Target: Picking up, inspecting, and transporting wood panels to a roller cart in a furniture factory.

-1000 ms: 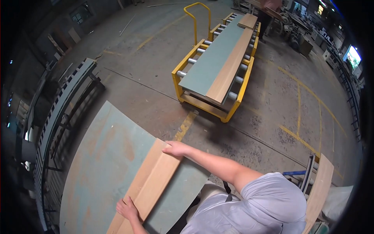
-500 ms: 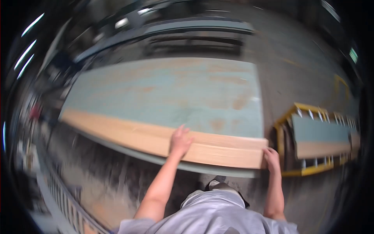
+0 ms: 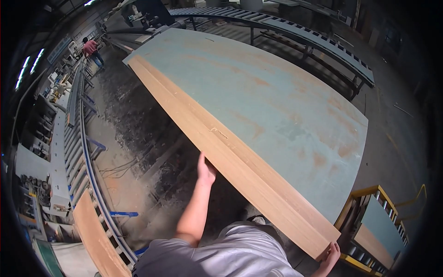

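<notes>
A long, pale wooden board (image 3: 221,152) lies along the near edge of a large green-grey tabletop (image 3: 277,111). A lengthwise step or seam runs down it; whether it is one piece or two I cannot tell. A thin curl of wood (image 3: 218,133) rests on its face. My left hand (image 3: 206,171) holds the board's near long edge about midway, with some fingers hidden beneath. At the near right end, my right hand (image 3: 329,255) grips the board's corner, fingers bent round the end. Past the near side of the tabletop, the board covers the table edge.
A roller conveyor (image 3: 85,161) runs along the left, with another wooden board (image 3: 99,235) on it. Behind the table stands a second conveyor (image 3: 300,34). A yellow-framed roller stand (image 3: 364,221) holds panels at right. Far left, a person in red (image 3: 90,47) stands.
The view has turned, so the board now slants from far left to near right. My left hand has gone from the board's top to its near edge. My right hand stays at the end.
</notes>
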A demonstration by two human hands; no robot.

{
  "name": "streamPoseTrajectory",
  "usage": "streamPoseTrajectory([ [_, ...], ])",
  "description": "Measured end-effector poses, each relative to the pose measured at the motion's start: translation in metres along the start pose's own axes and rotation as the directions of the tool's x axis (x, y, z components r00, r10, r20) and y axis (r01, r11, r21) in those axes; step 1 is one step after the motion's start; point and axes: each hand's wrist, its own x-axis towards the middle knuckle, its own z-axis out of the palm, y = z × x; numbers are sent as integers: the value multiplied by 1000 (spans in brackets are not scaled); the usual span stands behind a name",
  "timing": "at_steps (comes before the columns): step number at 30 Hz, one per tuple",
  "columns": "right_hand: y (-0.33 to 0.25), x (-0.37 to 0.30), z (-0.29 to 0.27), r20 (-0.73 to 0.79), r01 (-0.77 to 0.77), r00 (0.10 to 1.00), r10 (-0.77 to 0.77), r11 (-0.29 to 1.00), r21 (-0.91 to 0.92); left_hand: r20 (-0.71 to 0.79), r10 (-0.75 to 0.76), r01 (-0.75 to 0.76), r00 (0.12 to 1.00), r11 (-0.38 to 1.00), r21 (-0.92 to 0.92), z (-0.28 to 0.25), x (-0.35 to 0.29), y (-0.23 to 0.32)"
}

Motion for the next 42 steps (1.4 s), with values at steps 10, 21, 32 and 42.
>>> streamPoseTrajectory([
  [10, -18, -54, -19, 29, 101, 994, -101, 995, -16, -90, 111, -103, 990, 990, 95, 18, 0, 39],
  [21, -4, -6, -133, 252, 2, 966, -57, 977, 212, -131, -170, 152, 977, 979, -138, 48, -131, -68],
  [32, 61, 126, -253, 252, 5, 967, -41, 990, 141, -172, -282, 258, 944, 954, -154, 43, -191, -176],
  [42, 86, 150, -300, 61, 203, 979, -196, 967, -155, -81, -204, 193, 976, 972, -132, 32, -214, -234],
])
